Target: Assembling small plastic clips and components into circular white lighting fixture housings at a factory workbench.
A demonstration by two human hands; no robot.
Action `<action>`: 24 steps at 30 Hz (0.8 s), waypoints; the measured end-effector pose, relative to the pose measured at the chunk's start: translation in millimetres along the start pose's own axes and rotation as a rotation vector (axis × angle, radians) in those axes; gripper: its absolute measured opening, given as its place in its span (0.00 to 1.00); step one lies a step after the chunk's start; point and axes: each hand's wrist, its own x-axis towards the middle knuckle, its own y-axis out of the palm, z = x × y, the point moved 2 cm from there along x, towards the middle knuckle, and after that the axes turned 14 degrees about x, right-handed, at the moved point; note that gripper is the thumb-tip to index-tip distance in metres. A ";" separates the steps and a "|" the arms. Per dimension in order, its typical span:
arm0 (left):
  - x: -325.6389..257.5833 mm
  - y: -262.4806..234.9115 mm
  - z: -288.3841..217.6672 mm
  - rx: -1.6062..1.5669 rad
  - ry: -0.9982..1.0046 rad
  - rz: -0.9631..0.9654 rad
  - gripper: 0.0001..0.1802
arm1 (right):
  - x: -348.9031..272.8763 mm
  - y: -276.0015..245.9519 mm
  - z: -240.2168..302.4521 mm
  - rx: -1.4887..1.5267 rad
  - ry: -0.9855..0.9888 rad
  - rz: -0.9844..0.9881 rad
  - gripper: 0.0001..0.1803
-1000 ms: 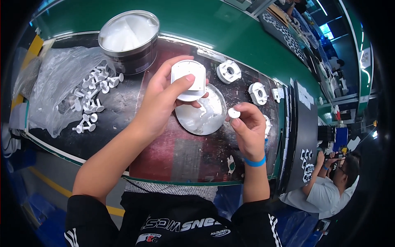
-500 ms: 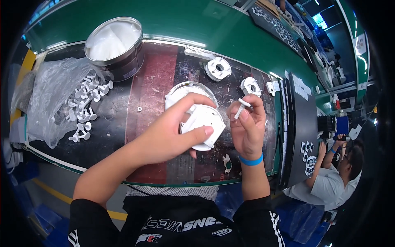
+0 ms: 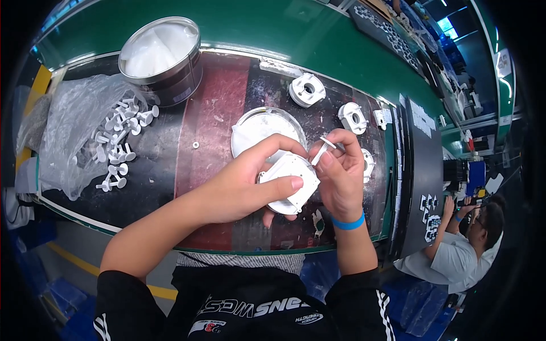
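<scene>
My left hand (image 3: 244, 184) grips a white round plastic housing (image 3: 290, 182) just above the near part of the dark work mat. My right hand (image 3: 338, 170) pinches a small white plastic peg (image 3: 321, 150) at the housing's upper right edge; a blue band circles that wrist. Behind the hands lies a shallow round white dish (image 3: 259, 128).
A metal tin of white paste (image 3: 159, 51) stands at the back left. Several white pegs (image 3: 119, 148) lie on a clear plastic bag. Other white housings (image 3: 307, 90) (image 3: 352, 116) sit at the back right. Another person (image 3: 466, 250) works at the right.
My left hand has brought the white housing from over the dish down toward me. My right hand, with the peg, has closed in against the housing.
</scene>
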 end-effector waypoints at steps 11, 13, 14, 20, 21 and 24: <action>1.3 -0.7 2.8 -0.016 -0.070 0.017 0.25 | -0.6 -0.4 -2.1 0.006 0.001 0.001 0.16; -0.6 -0.7 0.5 -0.032 -0.054 0.010 0.25 | -0.6 1.8 -0.8 0.016 0.010 0.014 0.17; -1.7 -0.7 -0.4 -0.032 -0.050 0.011 0.25 | -0.7 3.2 -0.7 0.028 0.018 0.024 0.17; -0.2 -0.4 1.6 -0.033 -0.090 0.028 0.24 | -3.9 -2.7 4.6 -0.297 -0.213 0.109 0.14; -1.2 -0.1 2.1 -0.023 -0.121 0.031 0.24 | -2.7 1.0 7.4 -0.371 -0.258 0.176 0.10; -0.6 0.3 1.1 -0.076 -0.032 0.019 0.25 | 2.5 -0.9 16.4 -0.645 -0.338 0.365 0.09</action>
